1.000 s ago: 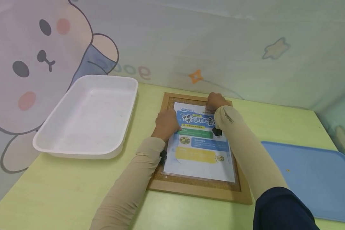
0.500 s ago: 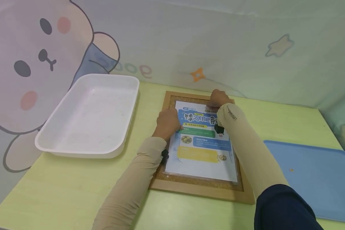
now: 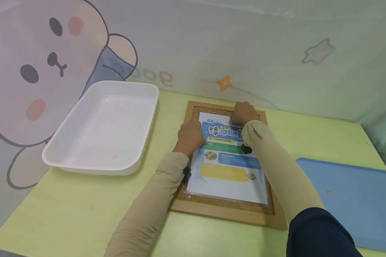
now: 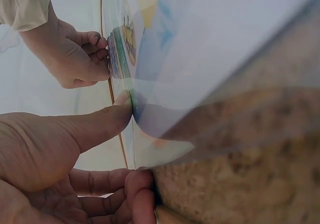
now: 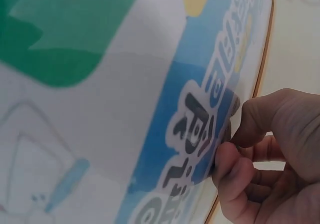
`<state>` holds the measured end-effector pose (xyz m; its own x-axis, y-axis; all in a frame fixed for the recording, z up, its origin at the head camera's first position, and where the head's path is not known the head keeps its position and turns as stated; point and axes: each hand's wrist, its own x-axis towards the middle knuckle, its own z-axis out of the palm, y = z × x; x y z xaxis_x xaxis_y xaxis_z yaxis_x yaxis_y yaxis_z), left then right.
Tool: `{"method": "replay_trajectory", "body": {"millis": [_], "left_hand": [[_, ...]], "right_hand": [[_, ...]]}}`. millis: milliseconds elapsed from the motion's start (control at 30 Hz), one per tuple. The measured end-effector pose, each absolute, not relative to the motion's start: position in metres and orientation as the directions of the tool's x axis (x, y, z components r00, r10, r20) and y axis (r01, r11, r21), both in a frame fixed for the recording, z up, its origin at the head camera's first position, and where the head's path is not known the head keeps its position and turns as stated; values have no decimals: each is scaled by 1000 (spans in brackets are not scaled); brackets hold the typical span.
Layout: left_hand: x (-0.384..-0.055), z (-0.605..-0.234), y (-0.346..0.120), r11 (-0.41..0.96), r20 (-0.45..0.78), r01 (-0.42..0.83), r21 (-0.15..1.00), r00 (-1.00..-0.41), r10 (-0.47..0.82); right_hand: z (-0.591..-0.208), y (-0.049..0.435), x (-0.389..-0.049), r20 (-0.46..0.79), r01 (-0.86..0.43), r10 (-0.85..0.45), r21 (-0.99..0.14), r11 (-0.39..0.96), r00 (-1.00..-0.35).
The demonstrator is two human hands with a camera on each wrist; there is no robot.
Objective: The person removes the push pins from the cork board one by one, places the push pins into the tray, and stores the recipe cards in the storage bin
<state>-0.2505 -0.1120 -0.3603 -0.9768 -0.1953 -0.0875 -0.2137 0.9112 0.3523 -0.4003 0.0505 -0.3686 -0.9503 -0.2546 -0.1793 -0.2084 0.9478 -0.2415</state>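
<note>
- Comparing this moment with half a second before, we found little change: our right hand [image 3: 243, 113] sat slightly farther left along the board's far side, while our left hand [image 3: 190, 136] kept its place.
- Our view had also drifted a touch, so the whole counter [image 3: 67, 203] sat slightly farther right in it.
- The laminated sheet [image 3: 226, 172] had not visibly shifted. It lay over the wood-framed corkboard [image 3: 228, 212], between the white tub [image 3: 90, 170] on the left and the blue tray [image 3: 357, 200] on the right.
- With both hands we had hold of the sheet. The left was nearly closed, thumb against the sheet's left edge and fingers curled beside it; the right was curled closed, thumb and forefinger pinching the far edge.
- We could not tell whether anything small was hidden between the right fingertips.
- In the left wrist view, the clear margin bowed up a little near our left thumb, with cork showing beyond it.
- For the work, we judged, this meant a small adjustment of grip at the far edge rather than a new placement; the sheet seemed steadied, with neither hand letting go.
</note>
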Motion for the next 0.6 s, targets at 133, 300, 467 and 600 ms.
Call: {"method": "replay_trajectory", "body": {"millis": [133,300,467,600], "left_hand": [[-252,-362,-112,910,-87,-212,356,-977,-194],[-253,-362,-112,911,-76,-212,353,-977,-198],[-252,-360,-111,913,-97,-222,343,-975,-200],[-251,-359,-111,914,-112,-232,334,-972,-206]], "right_hand": [[-367,51,-400,-161,-212,-256,-246,946,-953],[-366,52,-400,-138,-197,-243,-281,939,-960],[-366,54,-400,-148,-162,-218,-322,933,-965],[-364,55,-399,-157,-151,-212,-331,931,-965]]}}
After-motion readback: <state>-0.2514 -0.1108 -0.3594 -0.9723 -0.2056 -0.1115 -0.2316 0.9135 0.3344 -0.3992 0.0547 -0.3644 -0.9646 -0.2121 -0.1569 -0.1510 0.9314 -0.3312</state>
